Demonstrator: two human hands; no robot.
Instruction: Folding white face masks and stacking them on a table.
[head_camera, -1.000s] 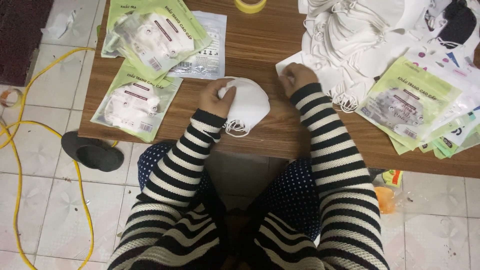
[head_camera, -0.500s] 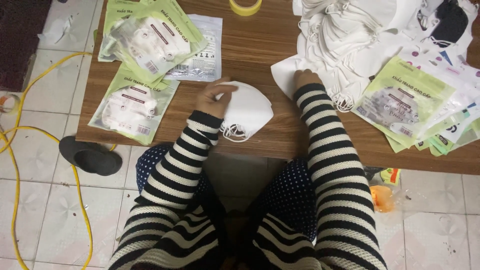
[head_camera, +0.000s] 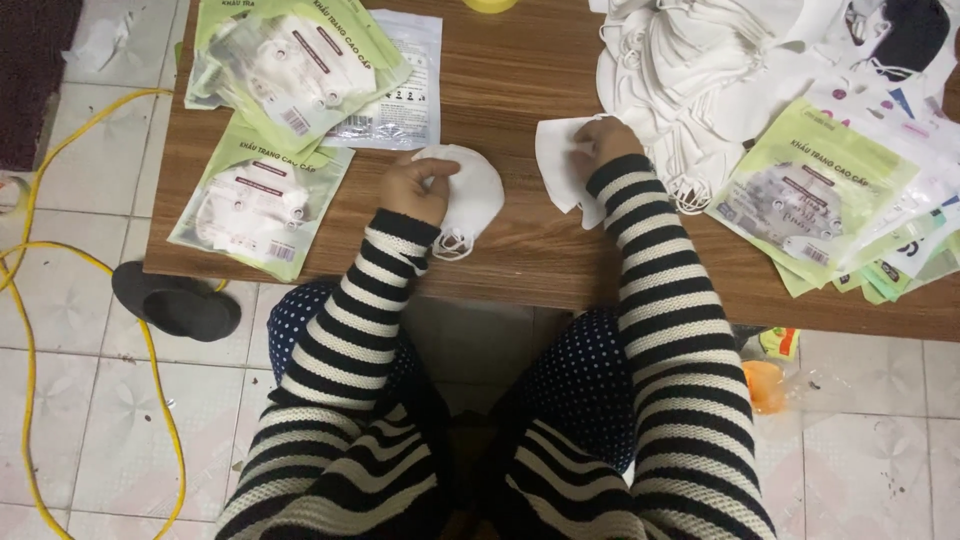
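Note:
My left hand (head_camera: 415, 187) rests on a folded white face mask (head_camera: 470, 195) lying on the brown wooden table (head_camera: 520, 90), thumb and fingers pinching its near edge. To the right, my right hand (head_camera: 603, 140) grips a second white mask (head_camera: 558, 165) at the edge of a heap of loose white masks (head_camera: 690, 70). Both sleeves are black-and-white striped.
Green-and-clear mask packets (head_camera: 262, 200) are stacked at the table's left, more packets (head_camera: 815, 195) at the right. A yellow tape roll (head_camera: 490, 4) sits at the far edge. On the tiled floor lie a yellow cable (head_camera: 30, 300), a dark slipper (head_camera: 175, 300) and an orange object (head_camera: 765, 385).
My right hand left the mask in front of me, moved right to the heap and took hold of another mask. The left hand stayed on the first mask.

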